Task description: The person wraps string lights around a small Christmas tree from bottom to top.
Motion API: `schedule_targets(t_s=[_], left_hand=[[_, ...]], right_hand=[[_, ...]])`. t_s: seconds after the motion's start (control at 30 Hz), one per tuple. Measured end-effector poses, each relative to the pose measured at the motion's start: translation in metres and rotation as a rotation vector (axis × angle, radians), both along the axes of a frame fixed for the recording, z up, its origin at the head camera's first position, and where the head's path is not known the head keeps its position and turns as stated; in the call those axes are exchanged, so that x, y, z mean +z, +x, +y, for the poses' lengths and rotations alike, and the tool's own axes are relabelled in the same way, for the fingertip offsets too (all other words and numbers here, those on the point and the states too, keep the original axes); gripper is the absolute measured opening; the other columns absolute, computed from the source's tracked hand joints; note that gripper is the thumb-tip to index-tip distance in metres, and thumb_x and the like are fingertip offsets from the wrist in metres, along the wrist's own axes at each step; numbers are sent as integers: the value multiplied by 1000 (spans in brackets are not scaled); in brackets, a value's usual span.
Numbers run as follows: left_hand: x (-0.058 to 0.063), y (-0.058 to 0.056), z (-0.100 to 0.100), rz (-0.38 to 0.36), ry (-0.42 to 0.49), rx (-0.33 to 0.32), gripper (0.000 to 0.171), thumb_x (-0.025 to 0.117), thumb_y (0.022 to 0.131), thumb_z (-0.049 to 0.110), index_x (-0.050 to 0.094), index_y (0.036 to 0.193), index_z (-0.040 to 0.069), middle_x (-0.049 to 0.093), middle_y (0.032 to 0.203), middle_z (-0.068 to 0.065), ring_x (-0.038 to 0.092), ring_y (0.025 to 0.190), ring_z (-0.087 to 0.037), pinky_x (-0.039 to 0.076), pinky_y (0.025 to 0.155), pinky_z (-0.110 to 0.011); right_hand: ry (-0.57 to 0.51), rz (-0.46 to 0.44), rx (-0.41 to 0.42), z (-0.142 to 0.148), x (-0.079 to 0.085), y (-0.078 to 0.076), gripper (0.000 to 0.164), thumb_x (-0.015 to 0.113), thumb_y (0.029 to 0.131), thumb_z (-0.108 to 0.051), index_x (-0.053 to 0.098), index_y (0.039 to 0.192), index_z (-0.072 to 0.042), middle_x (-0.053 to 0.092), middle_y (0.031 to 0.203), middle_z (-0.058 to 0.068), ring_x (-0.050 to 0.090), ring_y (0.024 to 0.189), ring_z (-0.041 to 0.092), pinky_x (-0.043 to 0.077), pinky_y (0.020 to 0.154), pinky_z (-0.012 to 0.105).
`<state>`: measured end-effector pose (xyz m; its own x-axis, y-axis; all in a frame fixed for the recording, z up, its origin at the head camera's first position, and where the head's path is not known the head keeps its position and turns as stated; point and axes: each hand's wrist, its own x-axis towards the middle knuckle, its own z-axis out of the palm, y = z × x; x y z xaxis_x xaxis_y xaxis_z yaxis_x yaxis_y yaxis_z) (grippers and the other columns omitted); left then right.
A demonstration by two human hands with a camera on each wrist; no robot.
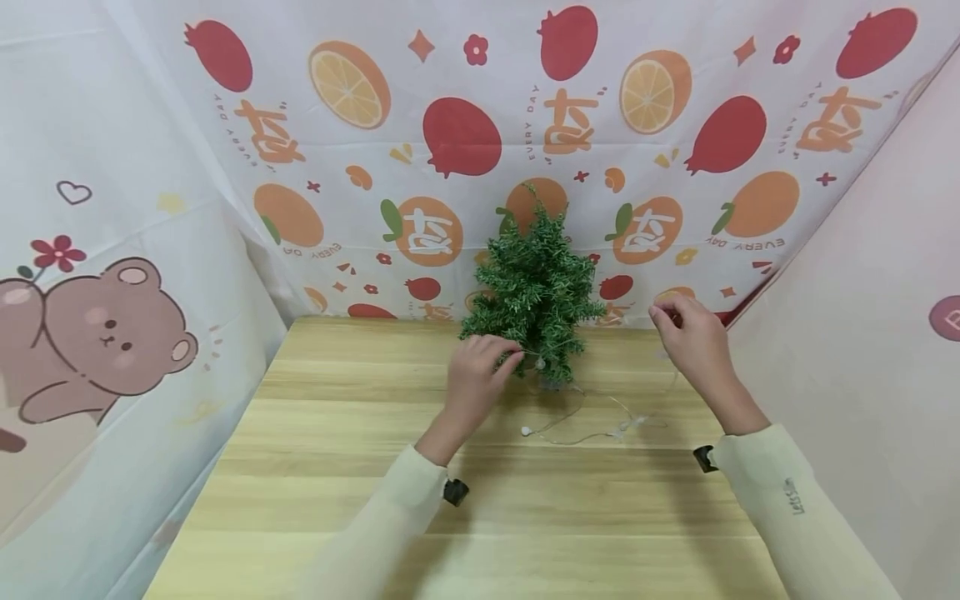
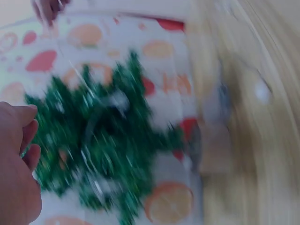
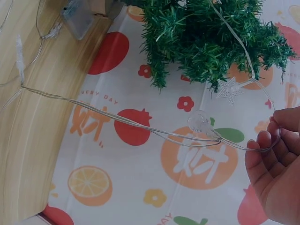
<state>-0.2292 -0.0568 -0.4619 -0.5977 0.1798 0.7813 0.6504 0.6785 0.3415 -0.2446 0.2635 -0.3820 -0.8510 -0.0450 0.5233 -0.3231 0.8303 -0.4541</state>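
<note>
A small green artificial Christmas tree (image 1: 534, 283) stands at the back of the wooden table. In front of its lower branches, my left hand (image 1: 480, 371) pinches thumb and finger together at a thin wire of the string lights (image 1: 562, 442). A clear bulb (image 1: 540, 363) hangs close to those fingertips. My right hand (image 1: 692, 337) is raised right of the tree, with a loop of the wire running through its curled fingers. Near it in the right wrist view dangle a clear star light (image 3: 229, 91) and a round bulb (image 3: 198, 123). The left wrist view is blurred.
Part of the wire lies looped on the wooden table (image 1: 360, 500) before the tree. A translucent box (image 3: 78, 19) sits beside the tree's base. Behind rises a fruit-printed cloth (image 1: 510, 83); a bear-printed cloth (image 1: 142, 208) hangs at the left and a pale cloth (image 1: 862, 275) at the right.
</note>
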Motion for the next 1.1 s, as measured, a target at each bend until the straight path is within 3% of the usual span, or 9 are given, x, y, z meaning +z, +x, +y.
schedule_targets(t_s=[0.1, 0.23, 0.37, 0.53, 0.67, 0.83, 0.93, 1.1], left_hand=[[11, 6, 24, -6, 42, -69, 13, 74, 94, 25, 76, 101, 15, 73, 98, 3, 66, 85, -12, 53, 74, -25], [24, 10, 55, -59, 99, -145, 13, 72, 95, 25, 76, 104, 15, 72, 100, 4, 58, 70, -4, 46, 60, -15], [33, 1, 87, -148, 144, -166, 16, 68, 98, 26, 76, 108, 16, 71, 103, 4, 53, 65, -1, 39, 56, -11], [46, -11, 117, -237, 143, -186, 19, 63, 102, 29, 75, 112, 19, 70, 108, 6, 56, 68, 0, 39, 57, -11], [54, -21, 132, -272, 123, -191, 21, 61, 103, 30, 73, 116, 21, 69, 114, 7, 55, 70, 0, 39, 58, -12], [59, -31, 144, -346, 213, -227, 24, 62, 102, 26, 70, 123, 18, 65, 121, 3, 54, 70, -2, 42, 59, -14], [60, -35, 149, -390, 245, -233, 26, 61, 103, 27, 69, 125, 18, 64, 122, 2, 53, 70, -2, 43, 60, -14], [59, -39, 155, -439, 242, -265, 26, 60, 103, 28, 70, 124, 16, 64, 123, 1, 56, 79, -3, 45, 66, -13]], right_hand=[[-12, 3, 4, -1, 1, 1, 17, 63, 101, -21, 69, 100, -5, 64, 88, 9, 51, 71, 22, 40, 67, 36], [-26, -7, 9, -2, 2, 2, 18, 63, 102, -22, 68, 100, -5, 64, 88, 9, 52, 72, 21, 40, 67, 35], [-33, -11, 0, -3, 2, 4, 17, 63, 101, -22, 69, 99, -6, 63, 86, 8, 51, 71, 20, 39, 66, 33], [-32, -23, 9, -4, 3, 6, 18, 62, 102, -23, 69, 100, -6, 63, 86, 8, 52, 72, 20, 40, 65, 33], [-45, -27, 27, -5, 4, 6, 17, 63, 102, -22, 69, 101, -6, 64, 87, 8, 53, 73, 19, 42, 66, 31], [-96, -50, 41, -7, 7, 5, 19, 63, 101, -23, 70, 100, -5, 68, 90, 9, 56, 78, 14, 43, 70, 23], [-124, -63, 50, -7, 8, 6, 22, 62, 102, -25, 70, 101, -5, 68, 91, 9, 56, 78, 9, 43, 70, 19], [-146, -80, 56, -6, 11, 7, 24, 59, 103, -26, 70, 104, -4, 67, 92, 9, 55, 78, 12, 43, 68, 20]])
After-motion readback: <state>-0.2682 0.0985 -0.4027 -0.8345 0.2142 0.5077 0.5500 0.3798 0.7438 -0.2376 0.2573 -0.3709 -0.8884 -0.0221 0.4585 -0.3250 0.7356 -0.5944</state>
